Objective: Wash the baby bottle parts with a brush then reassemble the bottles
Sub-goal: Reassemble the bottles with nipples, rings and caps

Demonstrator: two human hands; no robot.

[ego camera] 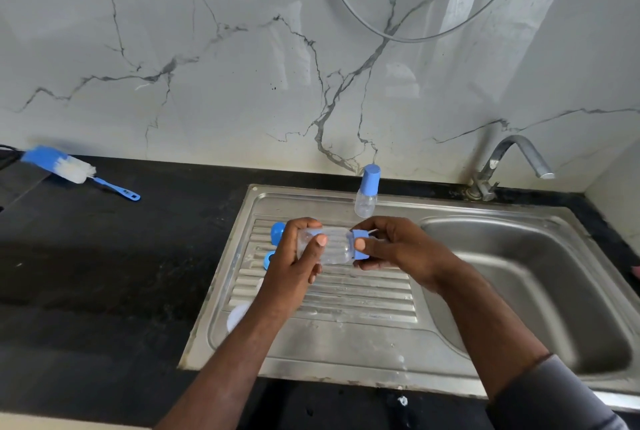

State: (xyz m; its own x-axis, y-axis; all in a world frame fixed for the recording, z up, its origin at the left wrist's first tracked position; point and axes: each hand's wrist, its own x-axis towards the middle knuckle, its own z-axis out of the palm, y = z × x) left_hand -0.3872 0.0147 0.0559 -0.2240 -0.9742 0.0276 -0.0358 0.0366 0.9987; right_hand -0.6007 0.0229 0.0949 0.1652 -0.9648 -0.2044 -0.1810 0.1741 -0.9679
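Black counter [104, 273] w/ steel sink [346, 325]. Over the drainboard's middle, left hand [294, 266] wraps a clear bottle [334, 244] held sideways; right hand [398, 249] pinches the blue collar [360, 233] at its neck. Brush [69, 168] at counter's back-left. Capped 2nd bottle [367, 194] upright at drainboard's back edge.

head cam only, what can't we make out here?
All head view:
1. the blue collar at the neck of the clear bottle: fingers of the right hand cover it; threaded on or not, unclear.
2. the blue parts behind the left hand: mostly hidden, type unclear.
3. the white piece beside the left forearm: blurred, partly covered.
4. the pinkish thing at the right edge: cut off.
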